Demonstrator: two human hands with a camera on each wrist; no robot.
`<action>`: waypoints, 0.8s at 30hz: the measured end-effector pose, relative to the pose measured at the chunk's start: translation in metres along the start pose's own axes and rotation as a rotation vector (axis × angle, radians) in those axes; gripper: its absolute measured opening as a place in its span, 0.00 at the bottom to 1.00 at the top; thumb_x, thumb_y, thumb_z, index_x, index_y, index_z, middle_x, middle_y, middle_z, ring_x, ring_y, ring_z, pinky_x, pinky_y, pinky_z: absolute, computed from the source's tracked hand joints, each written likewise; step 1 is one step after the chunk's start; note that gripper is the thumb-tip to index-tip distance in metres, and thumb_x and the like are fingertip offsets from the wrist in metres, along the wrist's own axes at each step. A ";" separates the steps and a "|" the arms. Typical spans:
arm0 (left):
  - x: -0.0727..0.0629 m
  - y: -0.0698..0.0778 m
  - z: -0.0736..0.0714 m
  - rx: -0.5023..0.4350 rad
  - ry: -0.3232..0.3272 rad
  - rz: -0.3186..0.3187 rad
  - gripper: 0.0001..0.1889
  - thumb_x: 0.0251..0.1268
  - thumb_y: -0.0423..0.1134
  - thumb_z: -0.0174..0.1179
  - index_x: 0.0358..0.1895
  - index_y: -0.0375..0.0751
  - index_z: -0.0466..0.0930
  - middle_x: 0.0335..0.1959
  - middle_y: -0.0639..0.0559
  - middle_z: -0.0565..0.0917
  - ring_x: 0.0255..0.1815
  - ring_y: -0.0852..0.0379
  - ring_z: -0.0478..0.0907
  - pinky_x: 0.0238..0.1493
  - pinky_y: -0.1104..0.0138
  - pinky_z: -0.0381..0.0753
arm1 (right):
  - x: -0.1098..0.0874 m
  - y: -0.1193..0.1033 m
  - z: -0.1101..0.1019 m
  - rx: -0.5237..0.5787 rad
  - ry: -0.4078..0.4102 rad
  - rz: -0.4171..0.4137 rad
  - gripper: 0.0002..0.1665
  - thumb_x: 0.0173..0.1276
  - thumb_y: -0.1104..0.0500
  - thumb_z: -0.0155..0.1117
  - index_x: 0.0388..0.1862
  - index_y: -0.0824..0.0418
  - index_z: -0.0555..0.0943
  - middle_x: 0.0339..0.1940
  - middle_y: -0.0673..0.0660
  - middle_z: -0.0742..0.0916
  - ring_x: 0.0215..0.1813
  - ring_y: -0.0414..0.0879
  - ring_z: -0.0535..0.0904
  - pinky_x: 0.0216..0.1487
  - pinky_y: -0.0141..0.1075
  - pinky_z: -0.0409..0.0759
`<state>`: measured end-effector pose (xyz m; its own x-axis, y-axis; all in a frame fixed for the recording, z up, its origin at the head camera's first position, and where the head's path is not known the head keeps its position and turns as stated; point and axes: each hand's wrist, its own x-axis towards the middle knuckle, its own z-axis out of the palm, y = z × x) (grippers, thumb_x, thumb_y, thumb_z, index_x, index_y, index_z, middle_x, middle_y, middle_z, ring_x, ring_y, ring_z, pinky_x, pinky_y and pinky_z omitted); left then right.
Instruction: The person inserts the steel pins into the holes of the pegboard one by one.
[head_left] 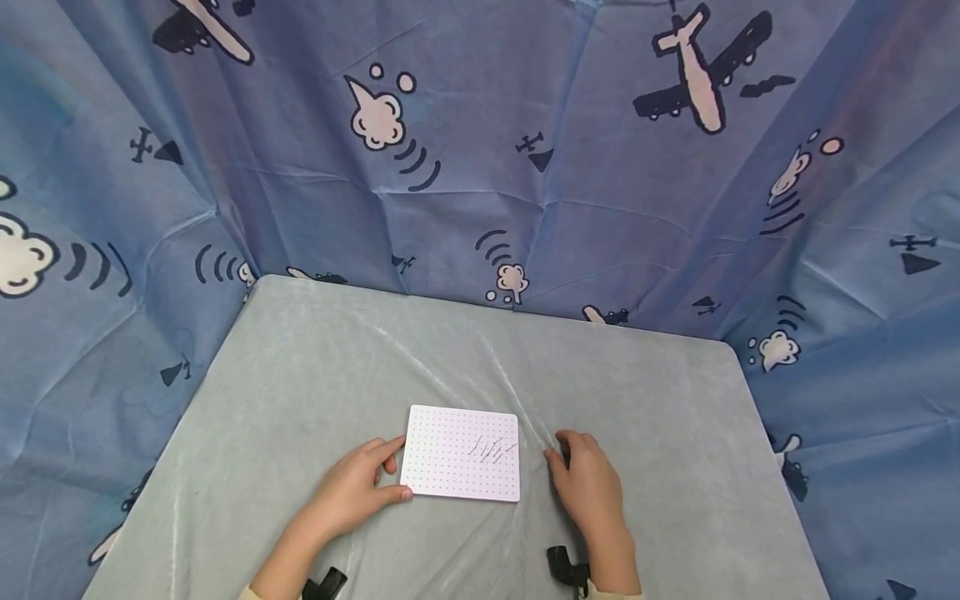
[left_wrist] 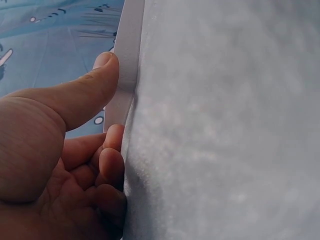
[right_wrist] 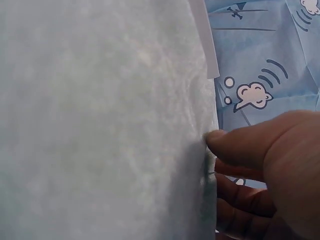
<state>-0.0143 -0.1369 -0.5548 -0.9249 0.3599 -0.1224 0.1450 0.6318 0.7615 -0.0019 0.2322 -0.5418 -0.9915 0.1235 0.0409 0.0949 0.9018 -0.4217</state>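
Two hands were down — my left hand [head_left: 351, 493] pinched the dotted board [head_left: 461, 453]; my right hand [head_left: 587, 482] lay relaxed on the worktop [head_left: 315, 367].

Nothing readable anywhere here. The white dotted board [head_left: 461, 454] only had a few short slanted pen strokes near its upper right, which looked like scribbles rather than letters or digits. The rest of it was a plain grid of dots. The blue backdrop cloth [head_left: 585, 167] just had cartoon planes, clouds and curved lines printed on it, no words. The grey table cover [head_left: 450, 350] carried no label, brand or number that I could make out.
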 end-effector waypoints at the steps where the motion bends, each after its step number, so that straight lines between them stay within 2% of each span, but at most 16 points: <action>1: 0.000 0.000 0.000 0.002 -0.001 -0.001 0.42 0.57 0.49 0.84 0.75 0.39 0.80 0.37 0.65 0.75 0.28 0.67 0.66 0.32 0.67 0.69 | 0.000 0.000 0.000 0.002 0.005 -0.008 0.20 0.75 0.58 0.75 0.60 0.67 0.87 0.45 0.60 0.87 0.45 0.56 0.86 0.47 0.56 0.84; 5: 0.000 0.000 0.000 0.002 -0.002 -0.001 0.42 0.58 0.49 0.84 0.75 0.39 0.80 0.36 0.65 0.75 0.28 0.67 0.66 0.32 0.67 0.69 | 0.000 0.001 -0.001 -0.001 0.014 -0.027 0.15 0.74 0.62 0.75 0.57 0.64 0.88 0.43 0.58 0.87 0.44 0.55 0.86 0.45 0.56 0.84; 12: 0.000 -0.002 0.000 -0.009 0.000 0.004 0.42 0.57 0.50 0.84 0.75 0.39 0.80 0.37 0.64 0.75 0.27 0.66 0.66 0.31 0.67 0.69 | 0.001 0.001 -0.005 0.015 -0.007 -0.016 0.15 0.73 0.66 0.74 0.57 0.63 0.88 0.41 0.56 0.87 0.40 0.54 0.86 0.41 0.55 0.83; 24: -0.001 -0.003 0.000 -0.010 0.003 0.007 0.43 0.57 0.51 0.84 0.75 0.37 0.80 0.37 0.65 0.75 0.27 0.66 0.66 0.31 0.67 0.69 | 0.001 0.004 -0.007 0.020 -0.014 -0.009 0.14 0.76 0.66 0.69 0.57 0.66 0.88 0.44 0.59 0.89 0.43 0.56 0.87 0.43 0.56 0.84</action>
<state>-0.0137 -0.1385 -0.5569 -0.9248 0.3625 -0.1151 0.1481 0.6220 0.7689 -0.0017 0.2393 -0.5370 -0.9934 0.1099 0.0325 0.0846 0.8943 -0.4394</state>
